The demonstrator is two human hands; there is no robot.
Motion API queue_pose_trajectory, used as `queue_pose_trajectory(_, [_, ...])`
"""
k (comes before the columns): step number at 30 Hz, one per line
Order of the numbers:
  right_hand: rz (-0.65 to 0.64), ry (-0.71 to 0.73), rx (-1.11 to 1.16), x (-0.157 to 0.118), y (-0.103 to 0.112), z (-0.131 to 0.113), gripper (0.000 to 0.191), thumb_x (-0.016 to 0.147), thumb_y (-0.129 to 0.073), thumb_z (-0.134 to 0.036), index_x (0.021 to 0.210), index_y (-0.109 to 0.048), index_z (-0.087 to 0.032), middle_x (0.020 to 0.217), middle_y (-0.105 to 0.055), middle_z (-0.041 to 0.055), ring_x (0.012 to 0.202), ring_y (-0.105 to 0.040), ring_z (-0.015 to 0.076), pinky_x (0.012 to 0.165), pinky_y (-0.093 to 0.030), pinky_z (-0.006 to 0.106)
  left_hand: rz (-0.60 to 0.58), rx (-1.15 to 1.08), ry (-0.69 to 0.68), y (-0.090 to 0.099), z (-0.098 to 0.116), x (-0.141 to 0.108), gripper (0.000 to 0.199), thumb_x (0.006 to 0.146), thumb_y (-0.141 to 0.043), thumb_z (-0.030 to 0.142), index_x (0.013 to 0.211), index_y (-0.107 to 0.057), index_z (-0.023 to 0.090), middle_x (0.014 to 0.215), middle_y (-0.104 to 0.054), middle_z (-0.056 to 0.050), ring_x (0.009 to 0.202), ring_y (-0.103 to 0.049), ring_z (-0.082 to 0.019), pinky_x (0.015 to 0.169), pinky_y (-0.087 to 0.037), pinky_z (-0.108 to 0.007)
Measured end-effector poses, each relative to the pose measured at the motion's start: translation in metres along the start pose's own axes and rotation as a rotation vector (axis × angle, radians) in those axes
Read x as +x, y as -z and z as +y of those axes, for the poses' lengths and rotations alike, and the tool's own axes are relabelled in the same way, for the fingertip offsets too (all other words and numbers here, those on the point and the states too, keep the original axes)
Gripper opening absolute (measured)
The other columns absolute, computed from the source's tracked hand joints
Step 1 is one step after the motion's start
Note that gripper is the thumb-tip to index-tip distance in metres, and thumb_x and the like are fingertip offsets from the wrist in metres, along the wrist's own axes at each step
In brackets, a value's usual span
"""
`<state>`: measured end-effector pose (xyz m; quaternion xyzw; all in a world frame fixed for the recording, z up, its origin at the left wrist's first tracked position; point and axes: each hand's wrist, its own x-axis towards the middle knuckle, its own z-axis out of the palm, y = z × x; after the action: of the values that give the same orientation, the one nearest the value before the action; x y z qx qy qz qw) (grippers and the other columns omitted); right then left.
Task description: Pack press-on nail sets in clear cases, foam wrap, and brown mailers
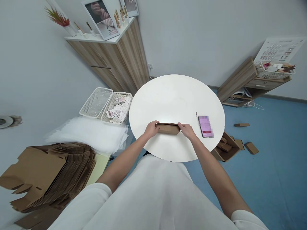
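Observation:
A small brown cardboard box (168, 129) is at the near part of the round white table (175, 95), between my two hands. My left hand (151, 129) is closed on its left end, the thumb near the top edge. At the right end, my right hand (186, 130) grips the corner, with the thumb and fingers pinched there. A dark gap runs along the box's far upper edge; its inside is hidden from this angle. Right of my right hand lies a phone (205, 126) with a lit pink screen, partly blurred.
On the floor at right, a large carton (229, 150) holds small boxes, and a few more boxes (251, 148) lie around it. To the left are white baskets (96, 102), a pile of translucent bags (88, 134) and stacked flat cardboard (48, 172). A wooden cabinet (112, 60) stands behind.

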<state>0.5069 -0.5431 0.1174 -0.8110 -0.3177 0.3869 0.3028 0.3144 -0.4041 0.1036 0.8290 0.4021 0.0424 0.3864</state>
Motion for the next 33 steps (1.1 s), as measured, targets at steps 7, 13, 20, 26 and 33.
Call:
queue_pose_trajectory(7, [-0.064,0.009,0.093,-0.005,0.004,-0.002,0.04,0.073,-0.041,-0.057,0.06,-0.056,-0.022,0.065,-0.056,0.0015,0.062,-0.049,0.0151,0.056,-0.038,0.027,-0.064,-0.011,-0.005,0.004,-0.003,-0.001,0.041,0.075,-0.052,0.034,0.114,-0.053,0.02,0.086,-0.056,-0.005,0.083,-0.053,-0.02,0.076,-0.042,-0.032])
queue_pose_trajectory(13, [-0.106,-0.069,0.285,-0.007,0.003,0.006,0.037,0.068,-0.054,-0.045,0.097,-0.061,-0.023,0.089,-0.06,0.0036,0.065,-0.052,0.0132,0.065,-0.042,0.028,-0.144,-0.173,0.008,0.008,-0.008,-0.008,0.05,0.078,-0.043,0.052,0.119,-0.051,0.023,0.104,-0.054,-0.007,0.096,-0.05,-0.021,0.085,-0.039,-0.033])
queue_pose_trajectory(20, [-0.229,-0.153,0.308,0.001,0.004,0.022,0.046,0.066,-0.056,-0.038,0.111,-0.054,-0.027,0.094,-0.059,0.0034,0.068,-0.053,0.0124,0.065,-0.042,0.028,-0.206,-0.372,0.189,0.003,-0.021,-0.006,0.058,0.074,-0.049,0.053,0.122,-0.046,0.019,0.107,-0.054,-0.008,0.089,-0.054,-0.018,0.075,-0.044,-0.029])
queue_pose_trajectory(26, [-0.23,-0.135,0.287,-0.003,0.003,0.029,0.044,0.069,-0.054,-0.039,0.111,-0.052,-0.028,0.104,-0.056,0.0036,0.078,-0.057,0.0143,0.066,-0.043,0.027,-0.264,-0.349,0.167,0.0,-0.027,-0.005,0.057,0.074,-0.049,0.052,0.12,-0.047,0.019,0.098,-0.059,-0.007,0.081,-0.058,-0.017,0.068,-0.044,-0.029])
queue_pose_trajectory(33, [-0.091,-0.004,0.282,-0.013,-0.013,0.034,0.046,0.068,-0.053,-0.027,0.113,-0.051,-0.027,0.115,-0.055,0.0042,0.084,-0.06,0.0171,0.073,-0.046,0.033,-0.16,-0.296,0.115,-0.007,-0.028,-0.015,0.048,0.077,-0.052,0.038,0.121,-0.046,0.021,0.104,-0.059,-0.006,0.077,-0.06,-0.015,0.068,-0.046,-0.027])
